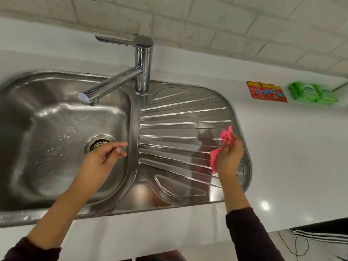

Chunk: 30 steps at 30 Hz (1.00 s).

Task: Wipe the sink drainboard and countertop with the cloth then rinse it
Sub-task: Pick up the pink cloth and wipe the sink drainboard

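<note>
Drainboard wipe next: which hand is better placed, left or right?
Right. The right hand already grips the pink cloth over the drainboard, near its right edge. The left hand holds nothing and hangs over the sink basin.

The cloth point(222, 147) is a small pink rag, crumpled and bunched, held up off the steel with one wad poking above the fingers and a loose flap hanging below them, over the right-hand part of the drainboard. The drainboard point(178, 132) is shiny stainless steel pressed with raised ribs that fan out from the basin side, set to the right of the sink basin point(56, 132), whose floor carries scattered water drops around the drain. The white, glossy worktop point(282, 157) surrounds the steel unit.
</note>
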Available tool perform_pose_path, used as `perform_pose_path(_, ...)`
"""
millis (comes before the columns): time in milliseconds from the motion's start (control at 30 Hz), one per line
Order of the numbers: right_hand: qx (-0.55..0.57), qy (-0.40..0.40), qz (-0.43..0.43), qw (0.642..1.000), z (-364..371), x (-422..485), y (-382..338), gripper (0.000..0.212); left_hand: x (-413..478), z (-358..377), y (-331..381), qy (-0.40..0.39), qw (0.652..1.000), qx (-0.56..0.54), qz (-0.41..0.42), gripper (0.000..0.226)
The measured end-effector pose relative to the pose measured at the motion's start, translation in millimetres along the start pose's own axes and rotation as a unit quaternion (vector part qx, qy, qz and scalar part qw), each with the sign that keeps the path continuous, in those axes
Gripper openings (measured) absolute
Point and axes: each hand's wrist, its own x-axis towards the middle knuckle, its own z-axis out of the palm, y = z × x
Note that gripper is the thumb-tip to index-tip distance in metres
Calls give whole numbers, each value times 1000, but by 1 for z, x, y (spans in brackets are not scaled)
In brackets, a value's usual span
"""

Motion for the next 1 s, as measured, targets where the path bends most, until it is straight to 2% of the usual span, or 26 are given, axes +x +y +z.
perform_pose_path(67, -116, 33, -49, 991, -10, 20, 17, 32, 4, 5, 0, -9, 1000, -4, 3, 41)
perform_pose_path(100, -178, 25, -46, 983, -13, 28, 24, 36, 7, 8, 1, -14, 1000, -5, 5, 40)
perform_pose_path(233, -316, -57, -46, 946, -12, 33, 46, 51, 12, 17, 2, -20, 1000, -5, 15, 42)
perform_pose_path(300, -365, -69, -65, 926, -7, 32, 55, 54, 12, 20, 3, -22, 1000, 4, 22, 43)
perform_pose_path(533, -350, -92, -60, 930, 16, 55, 55, 53, 13, 28, 4, -16, 1000, 3, 20, 49)
perform_pose_path(700, -381, -180, -162, 892, 44, 44, 47, 54, 9, 33, 5, -13, 1000, -14, 17, 39)
perform_pose_path(867, -348, -223, -179, 892, 78, 25, 27, 51, 7, 26, 5, -3, 1000, -14, 11, 39)
perform_pose_path(1000, -325, -241, -203, 892, 98, 7, 13, 52, 4, 17, 0, 9, 999, -31, -2, 52)
